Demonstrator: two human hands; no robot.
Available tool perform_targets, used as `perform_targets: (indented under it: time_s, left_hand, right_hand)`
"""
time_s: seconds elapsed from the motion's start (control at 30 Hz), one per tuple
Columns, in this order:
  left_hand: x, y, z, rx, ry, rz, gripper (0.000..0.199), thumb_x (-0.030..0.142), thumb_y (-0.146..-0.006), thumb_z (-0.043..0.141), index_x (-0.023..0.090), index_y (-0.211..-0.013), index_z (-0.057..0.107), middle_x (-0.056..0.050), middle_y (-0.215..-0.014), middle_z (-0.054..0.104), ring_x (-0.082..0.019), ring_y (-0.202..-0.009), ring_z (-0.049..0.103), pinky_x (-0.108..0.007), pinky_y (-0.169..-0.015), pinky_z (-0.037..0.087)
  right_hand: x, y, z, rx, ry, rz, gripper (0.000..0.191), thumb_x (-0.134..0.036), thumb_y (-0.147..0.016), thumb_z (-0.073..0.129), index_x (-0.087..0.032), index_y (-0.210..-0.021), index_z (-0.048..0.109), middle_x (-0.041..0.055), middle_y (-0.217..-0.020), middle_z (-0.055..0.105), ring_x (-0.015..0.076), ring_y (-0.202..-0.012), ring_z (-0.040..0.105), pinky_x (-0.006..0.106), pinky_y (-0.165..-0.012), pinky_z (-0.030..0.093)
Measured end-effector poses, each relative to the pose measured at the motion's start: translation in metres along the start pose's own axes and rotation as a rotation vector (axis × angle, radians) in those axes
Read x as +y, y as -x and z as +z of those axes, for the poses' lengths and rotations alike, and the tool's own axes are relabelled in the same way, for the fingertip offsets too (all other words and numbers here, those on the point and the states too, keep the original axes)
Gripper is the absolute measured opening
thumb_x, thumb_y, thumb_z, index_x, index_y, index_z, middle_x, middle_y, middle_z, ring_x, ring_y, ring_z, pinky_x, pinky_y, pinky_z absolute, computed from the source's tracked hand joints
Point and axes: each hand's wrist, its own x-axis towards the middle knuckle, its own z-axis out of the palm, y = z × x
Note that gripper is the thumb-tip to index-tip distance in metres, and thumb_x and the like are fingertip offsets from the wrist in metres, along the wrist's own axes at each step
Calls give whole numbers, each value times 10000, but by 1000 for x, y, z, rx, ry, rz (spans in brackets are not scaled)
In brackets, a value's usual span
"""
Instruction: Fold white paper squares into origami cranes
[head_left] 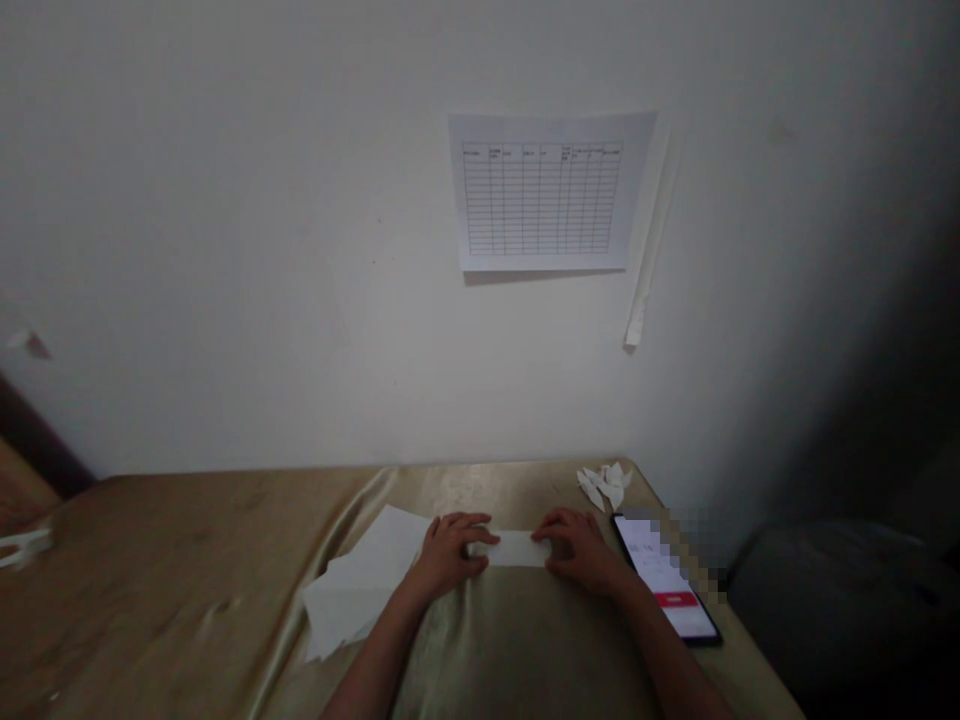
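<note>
From here I see a cloth-covered table, white sheets, a phone, then the left hand and right hand curled at opposite ends of a paper strip between them. Thumbs sit apart from fingers; whether they pinch, I can't tell.

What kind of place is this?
Probably a plain indoor room with a simple work spot: there's a printed chart on the pale wall, a cloth-covered surface below it, and loose white sheets beside the left hand.
</note>
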Motion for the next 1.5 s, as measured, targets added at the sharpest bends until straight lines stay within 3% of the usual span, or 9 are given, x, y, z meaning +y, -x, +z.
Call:
perform_targets:
  time_s: [0.23,0.5,0.77,1.2,1.5]
  left_hand:
    - [4,1,6,52,-44,-2,407,256,-715,717,422,-1086,715,83,-1420,587,-232,-1347,439,-482,-1164,230]
    - [21,6,8,129,-50,-51,213,373,-752,714,321,-958,718,26,-1352,623,-271,-1301,458,-556,-1153,199]
    - [37,4,17,167,-106,-110,344,403,-752,716,358,-1087,653,12,-1341,589,-299,-1309,435,-644,-1156,123]
    - [49,2,31,224,-145,-172,410,506,-724,676,307,-1078,620,-63,-1341,565,-351,-1318,415,-729,-1129,83]
    - [51,-4,32,184,-134,-235,438,488,-702,664,302,-1094,606,-67,-1376,530,-356,-1346,381,-761,-1117,36]
  right_hand:
    - [-1,1,3,21,3,-19,444,-240,-762,639,-354,-1189,681,18,-1349,561,242,-1365,400,551,-1207,-20]
    - [-4,0,6,22,28,-38,419,-239,-829,570,-385,-1208,671,-1,-1388,546,237,-1403,347,551,-1202,-31]
    - [-17,-1,13,93,91,-9,408,-298,-812,594,-386,-1204,670,28,-1379,529,255,-1363,389,546,-1194,24]
    - [-29,-11,32,168,218,95,382,-478,-781,677,-341,-1130,605,53,-1353,529,324,-1349,370,629,-1158,57]
    - [-27,-17,31,133,178,140,397,-400,-746,675,-359,-1135,609,40,-1365,511,300,-1366,353,613,-1166,22]
